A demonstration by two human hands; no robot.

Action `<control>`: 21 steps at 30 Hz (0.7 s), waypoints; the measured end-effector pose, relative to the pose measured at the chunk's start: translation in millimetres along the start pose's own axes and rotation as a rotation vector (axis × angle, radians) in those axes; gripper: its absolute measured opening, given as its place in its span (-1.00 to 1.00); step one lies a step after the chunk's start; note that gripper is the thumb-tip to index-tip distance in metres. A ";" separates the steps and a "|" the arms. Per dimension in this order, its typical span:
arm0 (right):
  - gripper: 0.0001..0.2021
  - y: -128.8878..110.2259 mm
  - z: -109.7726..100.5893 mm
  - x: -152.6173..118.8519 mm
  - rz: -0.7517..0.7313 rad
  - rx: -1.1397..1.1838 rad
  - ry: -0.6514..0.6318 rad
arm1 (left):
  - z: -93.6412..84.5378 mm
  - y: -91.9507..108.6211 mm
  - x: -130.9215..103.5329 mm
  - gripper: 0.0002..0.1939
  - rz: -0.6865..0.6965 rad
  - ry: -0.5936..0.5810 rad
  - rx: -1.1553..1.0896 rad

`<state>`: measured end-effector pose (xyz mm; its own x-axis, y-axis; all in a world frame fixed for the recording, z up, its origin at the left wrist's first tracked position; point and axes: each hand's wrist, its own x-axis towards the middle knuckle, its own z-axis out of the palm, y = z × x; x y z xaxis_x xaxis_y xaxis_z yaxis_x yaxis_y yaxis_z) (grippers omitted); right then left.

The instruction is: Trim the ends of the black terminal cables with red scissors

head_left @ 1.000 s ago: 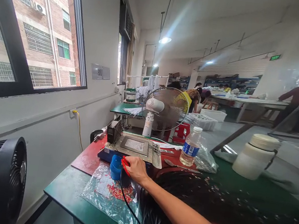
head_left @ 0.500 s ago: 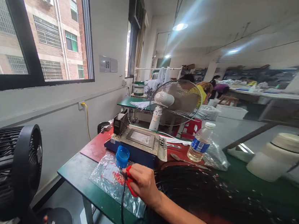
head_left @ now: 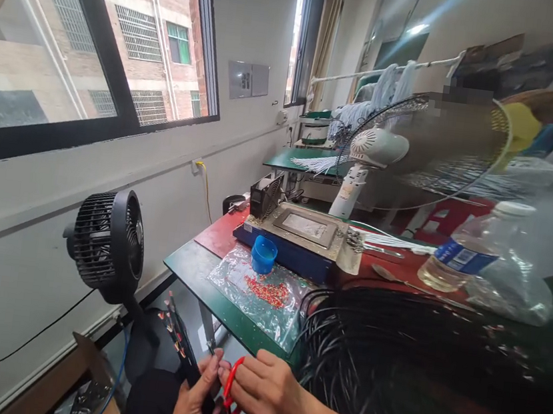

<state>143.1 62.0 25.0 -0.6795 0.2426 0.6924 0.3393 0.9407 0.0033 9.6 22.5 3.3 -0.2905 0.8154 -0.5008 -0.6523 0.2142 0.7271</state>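
Observation:
My right hand (head_left: 266, 394) is closed round the red-handled tool (head_left: 230, 386) at the bottom centre. Its fingertips meet those of my left hand (head_left: 196, 392), which pinches the end of a black cable. Left of my hands, a bundle of black cables (head_left: 178, 332) shows red and pale stripped ends. A large coil of black cable (head_left: 366, 339) lies on the bench to the right. Beyond my hands, a clear plastic sheet (head_left: 231, 289) carries red and pale scraps (head_left: 269, 292) and a blue cup (head_left: 264, 256).
Behind the cup stands a blue device with a metal plate (head_left: 304, 227). A white fan (head_left: 379, 149) and a clear bottle (head_left: 467, 250) are at the back right. A black fan (head_left: 111, 240) stands left of the green bench (head_left: 188, 267). A person's yellow sleeve shows behind the white fan.
My right hand has come back from the plastic sheet toward me with the red-handled tool. My left hand and the cable bundle have come into view. The view has shifted.

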 end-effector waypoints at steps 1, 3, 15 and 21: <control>-0.80 0.4 1.2 0.5 0.068 0.040 -0.020 | -3.3 1.4 0.5 -0.71 0.012 0.016 -0.002; -0.84 2.6 1.0 2.7 0.284 0.170 -0.076 | -9.4 4.2 2.0 -0.71 0.045 0.042 0.010; -0.49 14.4 -8.3 2.6 0.822 1.182 -0.632 | -9.4 -3.0 0.5 -0.67 0.120 0.147 0.101; -0.45 15.7 -8.8 3.8 0.921 1.274 -0.666 | -14.0 -6.8 2.0 -0.70 0.107 0.102 0.118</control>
<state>151.7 75.5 34.0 -0.8173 0.5122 -0.2640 0.2749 -0.0560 -0.9598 3.7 15.2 -9.2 -0.4268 0.7795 -0.4585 -0.5289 0.1961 0.8257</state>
